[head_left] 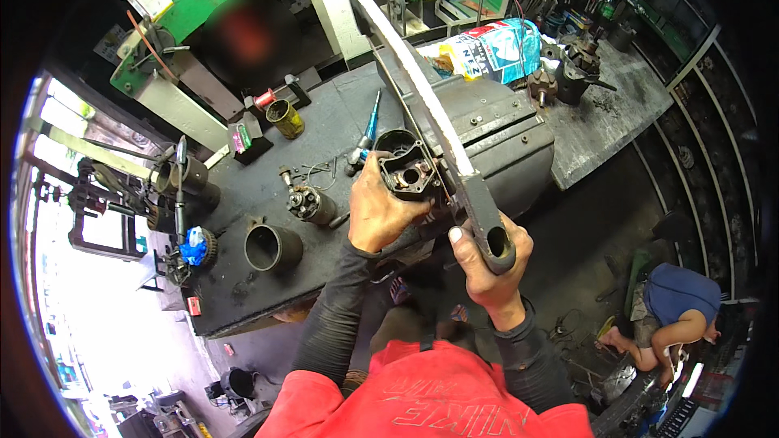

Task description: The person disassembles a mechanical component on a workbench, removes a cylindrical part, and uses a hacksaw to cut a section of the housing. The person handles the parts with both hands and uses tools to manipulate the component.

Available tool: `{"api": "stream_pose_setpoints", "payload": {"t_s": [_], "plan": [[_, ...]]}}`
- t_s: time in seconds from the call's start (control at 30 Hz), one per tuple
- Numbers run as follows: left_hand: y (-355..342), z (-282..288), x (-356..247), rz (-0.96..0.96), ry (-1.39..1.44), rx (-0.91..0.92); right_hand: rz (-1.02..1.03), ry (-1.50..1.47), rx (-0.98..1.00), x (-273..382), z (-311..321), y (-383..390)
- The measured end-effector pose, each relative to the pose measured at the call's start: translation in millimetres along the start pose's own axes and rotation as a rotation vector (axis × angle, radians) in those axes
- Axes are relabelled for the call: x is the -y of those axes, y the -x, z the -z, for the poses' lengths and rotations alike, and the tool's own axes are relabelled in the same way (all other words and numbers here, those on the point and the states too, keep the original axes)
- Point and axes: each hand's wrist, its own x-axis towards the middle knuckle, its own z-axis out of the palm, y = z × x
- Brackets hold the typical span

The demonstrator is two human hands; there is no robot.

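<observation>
My right hand (493,272) is closed around the dark handle of a hacksaw (426,101). The saw's white-wrapped frame slants up and away to the left, and its thin blade runs along the left side of the frame. My left hand (377,212) grips a dark metal housing (410,180) with an open, hollow end. The lower part of the blade passes close by the right side of this housing; whether it touches the metal I cannot tell. Just beyond the left hand lies a blue-handled screwdriver (372,120), beside the housing.
A large dark metal body (503,142) stands right of the saw. On the bench (349,89) are a metal cylinder (273,248), a motor part (310,205) and a yellowish can (285,118). A blue-and-white bag (503,49) lies farther back. Another person (680,304) crouches at lower right.
</observation>
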Motion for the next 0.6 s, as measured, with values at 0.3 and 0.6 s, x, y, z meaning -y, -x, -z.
{"api": "stream_pose_setpoints", "payload": {"t_s": [0.3,0.6], "plan": [[1,-4,17,-0.097,-0.023,-0.021,-0.328,-0.59,-0.058,51,48,44],[45,2,-8,-0.068,-0.129,-0.152,-0.314,-1.181,-0.006,70,131,72]]}}
